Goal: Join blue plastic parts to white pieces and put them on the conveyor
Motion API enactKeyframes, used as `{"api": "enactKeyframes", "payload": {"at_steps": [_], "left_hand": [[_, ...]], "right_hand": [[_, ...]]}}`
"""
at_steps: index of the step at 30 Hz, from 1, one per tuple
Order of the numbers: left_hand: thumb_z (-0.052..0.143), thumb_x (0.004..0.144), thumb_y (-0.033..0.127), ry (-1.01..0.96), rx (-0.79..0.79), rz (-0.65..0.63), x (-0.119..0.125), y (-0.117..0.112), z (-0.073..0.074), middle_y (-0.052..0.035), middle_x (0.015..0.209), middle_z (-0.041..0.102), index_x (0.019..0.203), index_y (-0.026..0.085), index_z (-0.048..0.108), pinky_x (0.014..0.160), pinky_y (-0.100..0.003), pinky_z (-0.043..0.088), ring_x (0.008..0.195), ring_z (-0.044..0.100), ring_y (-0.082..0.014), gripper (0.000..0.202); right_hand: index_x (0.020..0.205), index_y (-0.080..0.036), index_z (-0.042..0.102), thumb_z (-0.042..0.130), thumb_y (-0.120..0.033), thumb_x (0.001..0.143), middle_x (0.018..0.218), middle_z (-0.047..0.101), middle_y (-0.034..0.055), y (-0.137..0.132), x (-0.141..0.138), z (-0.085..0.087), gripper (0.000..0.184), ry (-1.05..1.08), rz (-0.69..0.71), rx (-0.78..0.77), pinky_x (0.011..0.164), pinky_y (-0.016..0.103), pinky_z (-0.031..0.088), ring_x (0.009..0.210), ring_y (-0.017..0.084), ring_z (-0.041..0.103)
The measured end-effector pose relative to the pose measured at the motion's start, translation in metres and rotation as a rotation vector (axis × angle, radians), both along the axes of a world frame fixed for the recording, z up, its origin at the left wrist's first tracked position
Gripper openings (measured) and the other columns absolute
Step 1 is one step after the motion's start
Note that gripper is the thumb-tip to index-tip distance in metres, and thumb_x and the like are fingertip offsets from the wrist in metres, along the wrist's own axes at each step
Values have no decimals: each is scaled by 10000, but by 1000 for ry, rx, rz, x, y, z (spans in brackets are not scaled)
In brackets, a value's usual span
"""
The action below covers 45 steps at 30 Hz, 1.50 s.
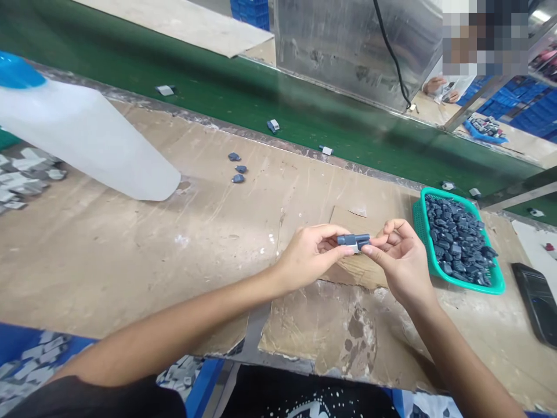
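Between both hands is a small dark blue-grey plastic part with a white piece (353, 239) on its underside. My left hand (310, 252) pinches its left end between thumb and fingers. At its right end, the thumb and fingertips of my right hand (402, 255) close on the dark tip. The part is held level above a torn cardboard sheet (361, 271). Just to the right of my right hand stands a green plastic basket (424, 232) heaped with dark blue-grey plastic pieces (456, 244).
Three loose dark pieces (237, 179) lie on the cardboard-covered table (209, 244). A white bottle (108, 139) lies at left beside grey-white pieces (26, 177). Behind runs a green conveyor belt (209, 104) carrying several parts. A black device (535, 302) rests far right; another person's hands (441, 90) show beyond.
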<state>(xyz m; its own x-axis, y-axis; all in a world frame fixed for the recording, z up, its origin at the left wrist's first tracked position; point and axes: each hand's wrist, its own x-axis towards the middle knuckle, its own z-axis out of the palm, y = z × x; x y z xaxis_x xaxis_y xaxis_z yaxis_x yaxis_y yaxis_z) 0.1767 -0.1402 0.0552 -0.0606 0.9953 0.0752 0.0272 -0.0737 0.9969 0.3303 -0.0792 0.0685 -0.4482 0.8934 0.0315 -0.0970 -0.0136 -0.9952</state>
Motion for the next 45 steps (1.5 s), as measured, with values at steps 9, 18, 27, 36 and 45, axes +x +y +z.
{"api": "enactKeyframes", "payload": {"at_steps": [9,18,27,36,45], "left_hand": [[578,763,227,255,252,-59,22,29,20,-28,837,641,883,157,624,682,-224,459,746,582,-113,146],[526,802,245,797,19,90,38,231,-1,-75,948,634,983,127,588,791,-247,424,895,573,-160,225],[490,688,-11,931,-107,218,-25,239,-6,-193,1096,526,877,71,612,962,-443,289,1142,397,-322,240],[409,784,103,25,-134,196,-39,156,8,-89,950,591,815,132,509,871,-309,459,902,587,-148,108],[381,733,-4,-669,-398,45,-5,32,11,-85,893,608,897,146,471,835,-300,483,807,645,-156,239]], "right_hand": [[762,-215,457,682,-230,706,748,606,-4,11,34,26,232,-182,-78,367,689,272,515,761,166,619],[806,-160,592,498,-305,775,698,613,93,95,147,23,175,-1409,-338,922,535,344,411,561,231,560],[748,-143,613,534,-208,691,711,606,100,96,133,15,118,-1460,-363,891,559,337,426,663,263,568],[778,-210,646,685,-329,667,839,572,35,63,120,34,167,-462,-287,546,533,293,504,628,167,573],[954,-177,552,397,-120,833,869,547,76,32,39,-2,205,-721,402,877,675,323,465,787,198,532]]}}
